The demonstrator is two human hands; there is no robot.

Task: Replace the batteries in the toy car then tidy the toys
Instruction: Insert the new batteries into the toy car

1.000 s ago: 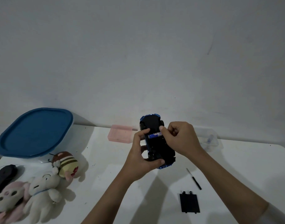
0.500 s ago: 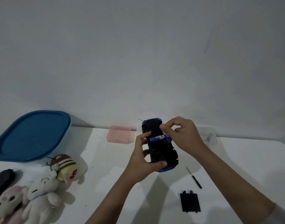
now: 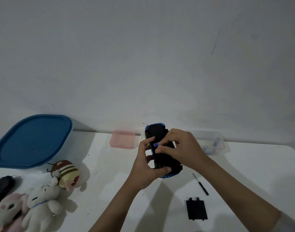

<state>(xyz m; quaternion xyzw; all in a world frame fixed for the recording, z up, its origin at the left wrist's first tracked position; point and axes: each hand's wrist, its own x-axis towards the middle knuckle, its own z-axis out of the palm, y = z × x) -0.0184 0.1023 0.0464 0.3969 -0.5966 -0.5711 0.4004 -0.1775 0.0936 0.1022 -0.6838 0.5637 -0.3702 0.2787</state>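
Battery-fitting is in hand: the left hand (image 3: pixel 147 166) grips the upturned car (image 3: pixel 157 136) above the counter (image 3: pixel 243 173) while the right hand (image 3: pixel 180 148) pinches a battery (image 3: pixel 155 144) at its bay, which next needs seating, then the cover (image 3: pixel 196 210) refitted.

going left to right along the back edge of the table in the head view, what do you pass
blue-lidded container → pink box → toy car, held upside down in both hands → clear plastic box
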